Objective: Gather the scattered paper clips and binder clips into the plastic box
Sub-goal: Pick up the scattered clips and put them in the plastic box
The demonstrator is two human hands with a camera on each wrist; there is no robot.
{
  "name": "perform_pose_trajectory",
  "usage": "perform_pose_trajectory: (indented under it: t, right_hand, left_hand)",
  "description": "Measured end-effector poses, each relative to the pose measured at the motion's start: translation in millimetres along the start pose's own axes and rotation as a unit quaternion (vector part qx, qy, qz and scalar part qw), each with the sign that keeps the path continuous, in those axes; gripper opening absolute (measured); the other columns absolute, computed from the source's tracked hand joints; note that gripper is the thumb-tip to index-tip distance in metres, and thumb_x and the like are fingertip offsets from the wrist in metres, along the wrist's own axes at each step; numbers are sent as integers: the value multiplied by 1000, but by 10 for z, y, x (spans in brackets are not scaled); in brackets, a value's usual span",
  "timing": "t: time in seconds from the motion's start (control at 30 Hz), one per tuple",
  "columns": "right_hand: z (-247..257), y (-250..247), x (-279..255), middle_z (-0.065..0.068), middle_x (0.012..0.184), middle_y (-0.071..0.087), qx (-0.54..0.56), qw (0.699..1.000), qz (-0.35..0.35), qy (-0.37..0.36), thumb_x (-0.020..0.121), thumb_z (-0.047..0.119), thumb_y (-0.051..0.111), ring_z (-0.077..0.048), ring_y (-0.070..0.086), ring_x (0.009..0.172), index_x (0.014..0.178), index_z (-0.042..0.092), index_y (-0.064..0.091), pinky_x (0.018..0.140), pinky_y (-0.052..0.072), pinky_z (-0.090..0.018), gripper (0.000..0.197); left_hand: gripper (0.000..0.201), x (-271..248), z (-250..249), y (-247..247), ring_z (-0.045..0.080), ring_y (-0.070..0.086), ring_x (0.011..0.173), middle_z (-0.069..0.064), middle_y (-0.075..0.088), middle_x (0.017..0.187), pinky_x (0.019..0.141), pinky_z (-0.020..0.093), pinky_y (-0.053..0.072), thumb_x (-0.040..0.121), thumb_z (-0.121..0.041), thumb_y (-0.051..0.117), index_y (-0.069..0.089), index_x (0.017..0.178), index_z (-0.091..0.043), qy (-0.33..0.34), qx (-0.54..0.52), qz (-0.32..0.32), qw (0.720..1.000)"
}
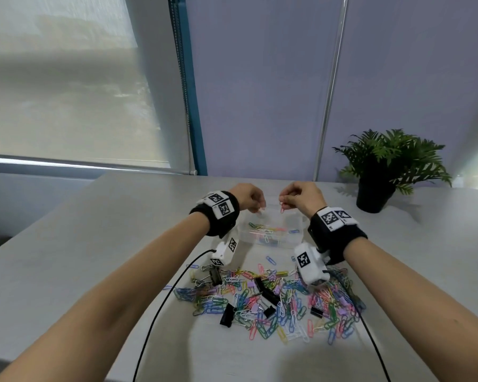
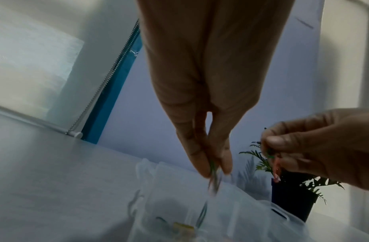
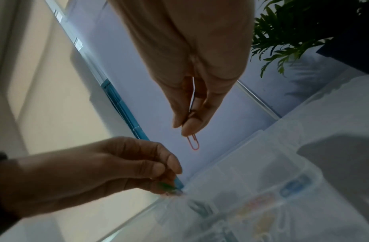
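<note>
- Plastic box (image 1: 271,238): clear, lid off, stood on the bench (image 1: 94,244) beyond the scattered pile. Inside lay a loose handful of coloured paper clips, green, yellow, pink and blue among them; exact count unreadable through the walls.
- Left hand (image 1: 249,198) hovered over the box's left end, fingers (image 2: 202,163) together and pointing down, pinching a small bunch of clips (image 2: 214,178); green was visible, but blur prevented a count.
- Right hand (image 1: 301,197) hovered over the box's far edge, fingers (image 3: 189,127) clamped on one red paper clip (image 3: 193,142), which dangled below the tips. A second, darker wire showed higher between the fingers; could not tell what it was.
- Scattered pile (image 1: 271,301): many coloured paper clips on the bench between box and person, too many and too overlapped to count.
- Black binder clips (image 1: 227,315): about seven seen mixed in the pile; a few small lilac ones as well.
- One potted plant (image 1: 384,172) stood far right on the bench, well apart from the box.
</note>
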State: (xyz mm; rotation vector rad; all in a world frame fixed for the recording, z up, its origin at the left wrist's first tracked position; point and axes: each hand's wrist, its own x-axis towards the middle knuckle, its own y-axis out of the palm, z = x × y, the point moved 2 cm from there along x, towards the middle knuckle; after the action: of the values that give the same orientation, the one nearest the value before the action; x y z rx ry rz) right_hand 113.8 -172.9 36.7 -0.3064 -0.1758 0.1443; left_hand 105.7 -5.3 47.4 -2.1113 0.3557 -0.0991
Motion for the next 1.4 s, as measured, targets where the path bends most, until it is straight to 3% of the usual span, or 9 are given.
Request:
perform_pose_trajectory:
  t: [0.13, 0.33, 0.47, 0.6, 0.73, 0.87, 0.97, 1.07, 1.4]
  right_hand:
    - [-25, 67, -68, -17, 78, 65, -146, 987, 73, 12, 79, -4, 66, -24, 62, 68, 77, 3, 66, 71, 57, -29, 7]
    - [169, 177, -379, -11, 92, 72, -306, 937, 117, -121, 80, -1, 61, -18, 64, 83, 85, 4, 70, 76, 46, -23, 12]
    - [111, 440, -669, -13, 92, 68, -452, 838, 300, -66, 86, 21, 63, -16, 53, 74, 91, 0, 66, 64, 42, -26, 22]
    - [-10, 644, -765, -10, 81, 54, -554, 764, 327, -49, 82, 44, 63, -24, 54, 75, 79, 2, 53, 62, 37, -29, 44]
    - [-35, 757, -796, -4, 88, 44, -517, 793, 318, -46, 76, 45, 70, -23, 46, 84, 90, 10, 39, 70, 35, -31, 49]
    - [-85, 856, -814, -4, 77, 49, -501, 806, 312, -33, 73, 29, 76, -22, 49, 80, 70, 17, 40, 68, 40, -32, 38]
    - [-92, 902, -796, -13, 87, 66, -486, 818, 303, -47, 77, 13, 69, -26, 60, 81, 68, 14, 54, 68, 46, -33, 18]
    - [-97, 869, -781, 0, 67, 57, -446, 840, 306, -35, 77, 7, 69, -21, 56, 79, 85, 8, 67, 61, 41, -26, 8]
    - [-97, 414, -673, -4, 64, 62, -178, 954, 234, 58, 73, 0, 73, -9, 60, 52, 74, 9, 63, 50, 51, -14, 14]
  left_hand:
    - [31, -140, -4, 66, 12, 57, 94, 11, 65, 115, 83, 23, 50, 90, 0, 43, 64, 113, -7, 2, 16, 51, 999]
    - [27, -694, 124, 21, 14, 62, 84, 12, 68, 107, 71, 14, 52, 92, 1, 45, 61, 112, -5, 21, 32, 103, 994]
    - [22, -924, 213, 177, 13, 64, 75, 15, 71, 103, 75, 24, 54, 87, -1, 55, 66, 105, -6, 2, 105, 178, 978]
    - [30, -954, 211, 416, 24, 63, 99, 11, 69, 107, 86, 30, 47, 80, -16, 70, 64, 108, -8, -12, 170, 189, 967]
    - [39, -918, 169, 578, 25, 59, 102, 11, 67, 110, 80, 26, 42, 74, -21, 75, 61, 108, -7, -20, 180, 169, 969]
    - [21, -907, 171, 619, 24, 62, 102, 10, 69, 107, 87, 28, 46, 80, -10, 67, 67, 101, -8, -17, 168, 162, 972]
    - [19, -924, 157, 622, 24, 63, 102, 12, 70, 106, 87, 26, 46, 83, -5, 61, 67, 101, -6, -15, 152, 164, 975]
    - [20, -929, 160, 594, 24, 63, 101, 11, 70, 106, 81, 22, 42, 83, -7, 62, 67, 102, -7, -11, 148, 163, 975]
    - [9, -876, 272, 318, 15, 62, 68, 8, 68, 90, 68, 12, 48, 89, -10, 54, 63, 93, -10, -19, 24, 112, 993]
